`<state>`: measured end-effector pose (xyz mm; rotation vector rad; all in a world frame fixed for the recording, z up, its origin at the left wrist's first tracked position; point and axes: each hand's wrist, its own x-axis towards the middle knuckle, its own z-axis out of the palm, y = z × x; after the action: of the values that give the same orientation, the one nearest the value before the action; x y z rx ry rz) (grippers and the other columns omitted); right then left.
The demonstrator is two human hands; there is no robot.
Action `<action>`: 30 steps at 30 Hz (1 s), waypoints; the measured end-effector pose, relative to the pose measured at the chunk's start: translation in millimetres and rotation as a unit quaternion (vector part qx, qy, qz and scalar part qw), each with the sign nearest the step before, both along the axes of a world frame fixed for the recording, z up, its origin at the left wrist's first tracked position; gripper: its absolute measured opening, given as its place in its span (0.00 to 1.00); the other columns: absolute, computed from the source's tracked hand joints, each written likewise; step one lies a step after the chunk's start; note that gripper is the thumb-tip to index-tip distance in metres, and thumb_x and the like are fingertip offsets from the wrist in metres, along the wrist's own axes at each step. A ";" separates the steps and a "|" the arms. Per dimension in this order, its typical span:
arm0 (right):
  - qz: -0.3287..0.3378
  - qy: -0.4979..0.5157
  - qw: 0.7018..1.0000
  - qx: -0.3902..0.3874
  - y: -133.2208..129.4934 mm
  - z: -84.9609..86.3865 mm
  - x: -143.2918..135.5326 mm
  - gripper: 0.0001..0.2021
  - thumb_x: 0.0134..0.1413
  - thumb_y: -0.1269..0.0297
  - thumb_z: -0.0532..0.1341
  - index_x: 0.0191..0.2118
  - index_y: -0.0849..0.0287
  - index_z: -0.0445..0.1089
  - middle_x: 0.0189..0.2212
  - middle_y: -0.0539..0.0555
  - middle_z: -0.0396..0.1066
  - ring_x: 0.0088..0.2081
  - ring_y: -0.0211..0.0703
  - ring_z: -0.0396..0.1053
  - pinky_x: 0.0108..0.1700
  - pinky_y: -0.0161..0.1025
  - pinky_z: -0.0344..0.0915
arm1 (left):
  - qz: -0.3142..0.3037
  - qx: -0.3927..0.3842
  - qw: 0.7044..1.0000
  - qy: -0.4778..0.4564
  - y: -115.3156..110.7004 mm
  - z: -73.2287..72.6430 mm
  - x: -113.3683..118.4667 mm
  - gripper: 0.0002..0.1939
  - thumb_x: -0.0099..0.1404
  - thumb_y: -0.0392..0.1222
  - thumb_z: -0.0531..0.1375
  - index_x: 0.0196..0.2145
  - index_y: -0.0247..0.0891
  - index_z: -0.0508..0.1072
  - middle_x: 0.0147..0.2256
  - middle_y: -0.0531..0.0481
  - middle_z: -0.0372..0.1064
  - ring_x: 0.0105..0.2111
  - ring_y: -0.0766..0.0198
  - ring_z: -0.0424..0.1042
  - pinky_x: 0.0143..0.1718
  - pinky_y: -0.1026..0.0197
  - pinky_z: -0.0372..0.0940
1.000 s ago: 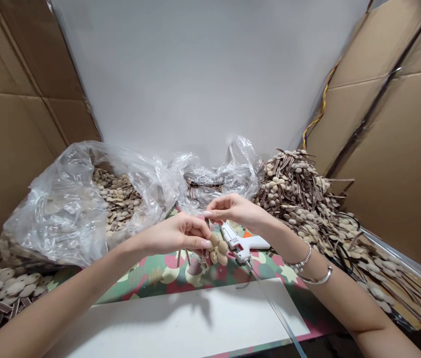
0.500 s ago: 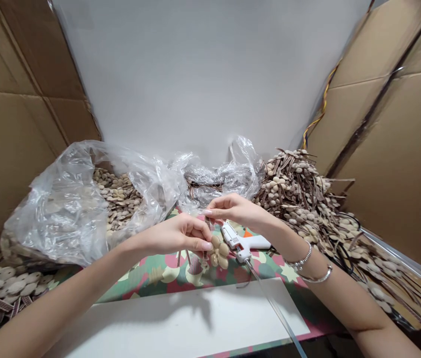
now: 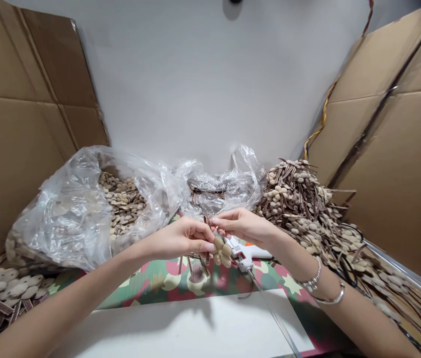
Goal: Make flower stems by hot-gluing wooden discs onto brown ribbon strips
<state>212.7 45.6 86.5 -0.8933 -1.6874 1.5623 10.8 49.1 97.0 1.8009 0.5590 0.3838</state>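
Beside a white plastic glue gun (image 3: 246,259), the left hand (image 3: 184,236) pinched a tan round-petalled flower (image 3: 222,251), the right hand (image 3: 245,225) brown striped ribbon (image 3: 207,220)

Behind the right fingers (image 3: 228,224), the wrist (image 3: 299,257) wears a silver beaded bracelet (image 3: 310,286); farther back, a slim silver bangle (image 3: 330,302).

A pale gray wall (image 3: 195,94) is rising at the back, between a left cardboard panel (image 3: 9,149) and a right cardboard panel (image 3: 407,174). A twisted yellow wire (image 3: 324,117) is running along the right panel's far edge. Below, a white board (image 3: 150,332) is lying on a patterned cloth (image 3: 156,281) showing green, pink and cream shapes.
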 end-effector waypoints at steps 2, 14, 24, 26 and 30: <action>0.006 0.052 0.997 -0.063 -5.0 -6.6 -2.0 0.10 0.46 0.61 0.65 0.30 0.64 0.74 0.23 0.50 0.66 0.25 0.32 0.58 0.29 0.33 0.55 | -0.006 0.016 1.000 0.005 -0.6 -1.3 0.3 0.08 0.60 0.39 0.58 0.35 0.33 0.74 0.37 0.43 0.73 0.36 0.61 0.72 0.36 0.60 0.66; -0.081 0.141 0.980 -0.114 -27.4 -25.2 -18.9 0.08 0.46 0.63 0.64 0.28 0.64 0.72 0.19 0.49 0.64 0.20 0.31 0.60 0.22 0.31 0.57 | -0.006 0.054 0.998 0.024 -5.3 -3.8 4.6 0.09 0.60 0.39 0.57 0.35 0.34 0.75 0.35 0.46 0.73 0.33 0.63 0.70 0.34 0.62 0.64; -0.234 0.069 0.968 0.053 -39.2 -17.0 28.6 0.08 0.47 0.60 0.64 0.29 0.60 0.72 0.24 0.49 0.67 0.26 0.33 0.60 0.28 0.32 0.57 | 0.136 -0.047 0.990 -0.010 -0.3 -0.1 10.3 0.08 0.58 0.43 0.60 0.31 0.33 0.72 0.36 0.45 0.74 0.39 0.59 0.72 0.42 0.57 0.66; -0.212 0.026 0.975 0.054 -45.2 -17.5 30.1 0.09 0.47 0.59 0.63 0.29 0.60 0.72 0.22 0.49 0.65 0.24 0.33 0.59 0.25 0.32 0.55 | 0.175 -0.051 0.983 -0.020 2.8 -3.8 12.0 0.08 0.57 0.42 0.61 0.29 0.33 0.70 0.35 0.45 0.74 0.38 0.60 0.73 0.43 0.56 0.66; -0.172 -0.041 0.981 0.076 -47.9 -26.1 19.0 0.11 0.50 0.57 0.61 0.29 0.60 0.72 0.21 0.49 0.64 0.22 0.33 0.57 0.24 0.33 0.53 | 0.205 -0.018 0.978 -0.039 5.1 -15.4 16.6 0.09 0.55 0.43 0.61 0.27 0.34 0.69 0.32 0.47 0.74 0.36 0.60 0.73 0.41 0.57 0.67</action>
<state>231.7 -2.3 60.4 -1.1137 -1.5813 1.1659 27.4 54.2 81.7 1.6239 0.8792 0.7170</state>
